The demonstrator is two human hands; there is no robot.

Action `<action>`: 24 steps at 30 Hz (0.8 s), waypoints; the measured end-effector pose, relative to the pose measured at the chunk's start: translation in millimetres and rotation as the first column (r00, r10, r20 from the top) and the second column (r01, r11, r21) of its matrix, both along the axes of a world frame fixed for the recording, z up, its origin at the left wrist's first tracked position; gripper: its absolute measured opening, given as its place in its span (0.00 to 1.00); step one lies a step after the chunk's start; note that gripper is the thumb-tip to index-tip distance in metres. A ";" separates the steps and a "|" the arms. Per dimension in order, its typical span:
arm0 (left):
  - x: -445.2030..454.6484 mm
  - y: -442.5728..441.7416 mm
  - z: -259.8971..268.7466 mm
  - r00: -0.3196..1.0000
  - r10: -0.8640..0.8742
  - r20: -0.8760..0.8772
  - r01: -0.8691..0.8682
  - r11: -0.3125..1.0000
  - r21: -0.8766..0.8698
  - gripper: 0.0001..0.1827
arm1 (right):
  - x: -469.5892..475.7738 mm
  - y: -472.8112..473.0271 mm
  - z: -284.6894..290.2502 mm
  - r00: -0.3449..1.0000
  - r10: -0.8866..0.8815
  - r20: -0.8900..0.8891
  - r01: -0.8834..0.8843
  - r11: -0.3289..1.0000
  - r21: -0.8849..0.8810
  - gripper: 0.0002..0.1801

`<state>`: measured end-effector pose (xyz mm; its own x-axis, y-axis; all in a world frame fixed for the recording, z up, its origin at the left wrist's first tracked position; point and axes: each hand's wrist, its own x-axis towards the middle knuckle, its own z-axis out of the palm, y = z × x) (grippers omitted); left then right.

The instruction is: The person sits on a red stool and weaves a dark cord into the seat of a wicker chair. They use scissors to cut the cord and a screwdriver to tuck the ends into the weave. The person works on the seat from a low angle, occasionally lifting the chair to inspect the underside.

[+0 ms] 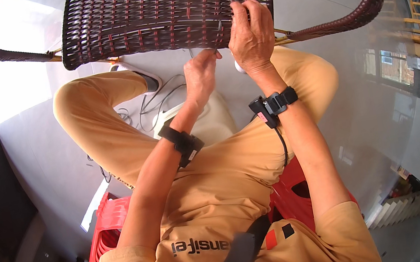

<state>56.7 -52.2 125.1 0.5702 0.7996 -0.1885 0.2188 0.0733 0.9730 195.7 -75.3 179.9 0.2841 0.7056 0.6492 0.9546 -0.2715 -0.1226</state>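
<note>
A dark brown and red woven rattan-style chair panel (169, 13) spans the top of the view, its lower edge above my lap. My right hand (252, 34) grips its lower right corner, fingers bent over the weave. Just below the same edge, my left hand (202, 72) is closed, with the tip of a small dark piece showing at its thumb and forefinger; what the piece is cannot be made out. Some strands near the edge look loose or uneven. Wrapped curved arms extend from both sides of the chair, the right armrest (342, 23) and the left armrest (16, 54).
Between my legs stands a pale plastic container (216, 119), with dark cable or cord (144, 108) on the floor beside it. Red plastic stools (113, 213) are beneath me. Yellowish frames (418, 4) stand at the far right. Each wrist bears a strapped black device.
</note>
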 end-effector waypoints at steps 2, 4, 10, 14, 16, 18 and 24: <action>5.7 -0.5 -4.8 0.996 0.016 0.091 -0.005 0.992 -0.124 0.08 | 1.3 -1.8 0.8 1.000 0.008 0.018 -0.009 1.000 0.007 0.13; 5.5 2.2 -13.4 0.995 0.011 0.097 0.002 0.991 -0.137 0.09 | -0.4 0.0 1.3 1.000 0.005 0.009 -0.005 1.000 0.006 0.13; -14.3 6.9 1.0 0.978 -0.095 0.184 0.148 0.942 -0.301 0.12 | -3.1 -13.6 13.7 0.910 0.117 -0.397 -0.083 0.991 0.102 0.11; -21.1 -9.8 36.7 0.980 -0.098 0.171 0.160 0.901 -0.402 0.15 | -24.6 -52.2 23.8 0.748 0.052 -0.662 0.064 0.987 0.149 0.06; -22.6 -15.5 39.8 0.982 -0.107 0.156 0.163 0.897 -0.411 0.14 | -44.6 -64.8 17.9 0.579 0.032 -0.814 0.081 0.992 0.097 0.06; -28.4 -17.1 37.7 0.983 -0.123 0.139 0.168 0.909 -0.382 0.13 | -63.9 -64.2 6.3 0.321 0.034 -0.947 0.106 0.992 0.071 0.07; -44.8 -23.6 40.2 0.976 -0.191 0.106 0.217 0.895 -0.388 0.13 | -70.1 -52.8 -0.4 -0.244 0.062 -0.968 0.060 0.997 0.049 0.11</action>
<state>11.9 -75.8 165.3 0.7342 0.5313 -0.4227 0.2093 0.4152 0.8854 125.6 -128.0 179.4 0.6015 0.6910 -0.4008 -0.3683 -0.2054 -0.9067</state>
